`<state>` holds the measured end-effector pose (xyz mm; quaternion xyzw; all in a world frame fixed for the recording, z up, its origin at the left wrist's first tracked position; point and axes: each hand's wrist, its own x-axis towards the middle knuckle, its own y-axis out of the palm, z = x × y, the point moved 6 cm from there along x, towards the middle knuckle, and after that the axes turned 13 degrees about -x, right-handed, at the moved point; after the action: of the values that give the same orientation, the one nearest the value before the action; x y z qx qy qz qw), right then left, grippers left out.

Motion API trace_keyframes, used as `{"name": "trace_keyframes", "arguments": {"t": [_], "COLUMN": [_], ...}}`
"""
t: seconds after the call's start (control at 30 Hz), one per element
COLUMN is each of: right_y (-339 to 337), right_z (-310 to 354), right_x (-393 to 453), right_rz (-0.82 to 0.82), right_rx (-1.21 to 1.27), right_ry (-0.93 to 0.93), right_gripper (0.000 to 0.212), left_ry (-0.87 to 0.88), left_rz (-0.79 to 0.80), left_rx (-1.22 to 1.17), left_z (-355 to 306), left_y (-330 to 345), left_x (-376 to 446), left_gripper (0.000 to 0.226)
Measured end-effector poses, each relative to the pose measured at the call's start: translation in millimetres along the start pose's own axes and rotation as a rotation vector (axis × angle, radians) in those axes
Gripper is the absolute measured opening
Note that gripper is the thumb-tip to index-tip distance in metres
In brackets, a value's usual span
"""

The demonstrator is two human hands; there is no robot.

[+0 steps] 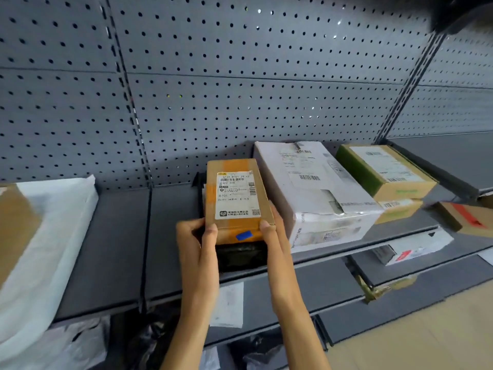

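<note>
The small box (234,193) sits on a dark parcel (240,253), left of the large box (314,188)

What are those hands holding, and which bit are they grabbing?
Both hold the small brown box by its near end: the left hand grips the near left corner, the right hand the near right corner.

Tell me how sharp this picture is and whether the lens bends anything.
Head view: the label on the brown box is sharpest, fine print smeared. Head view: the edges blur, like the white bag at left. Head view: the wide lens bows the pegboard seams and the shelf. Head view: soft light, no glare.
</note>
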<state>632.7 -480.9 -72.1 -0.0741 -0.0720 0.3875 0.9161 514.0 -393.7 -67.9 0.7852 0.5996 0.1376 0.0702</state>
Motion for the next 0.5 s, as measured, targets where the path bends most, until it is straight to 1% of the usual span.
{"name": "trace_keyframes", "arguments": {"t": [0.07,0.13,0.2,0.27,0.33,0.5], "right_y": [-1.3,-2.4,-2.8,-3.6,-5.6,-3.3], "right_z": [-1.0,-3.0,0.3,5.6,12.2,35.9], "right_x": [2.4,3.8,2.7,0.6,-0.8,-5.1], "right_rz": [0.020,0.018,-0.001,-0.033,-0.066,-0.097], "right_rx": [0.002,0.005,-0.013,-0.054,-0.114,-0.342], "right_ry": [0.020,0.046,0.028,-0.013,-0.065,-0.271], "right_gripper": [0.050,0.049,0.049,0.050,0.050,0.046], "left_ry": [0.027,0.048,0.065,0.075,0.075,0.042], "left_rz": [0.011,0.021,0.020,0.021,0.035,0.092], "left_rx": [0.003,0.013,0.026,0.025,0.021,-0.022], "left_z": [2.6,4.9,8.9,12.0,13.9,16.2], "left_y": [1.6,2.6,2.6,3.1,7.1,7.7], "left_x": [1.8,1.7,0.1,-3.8,-8.9,-17.2], "left_gripper": [0.008,0.015,0.024,0.031,0.033,0.037]}}
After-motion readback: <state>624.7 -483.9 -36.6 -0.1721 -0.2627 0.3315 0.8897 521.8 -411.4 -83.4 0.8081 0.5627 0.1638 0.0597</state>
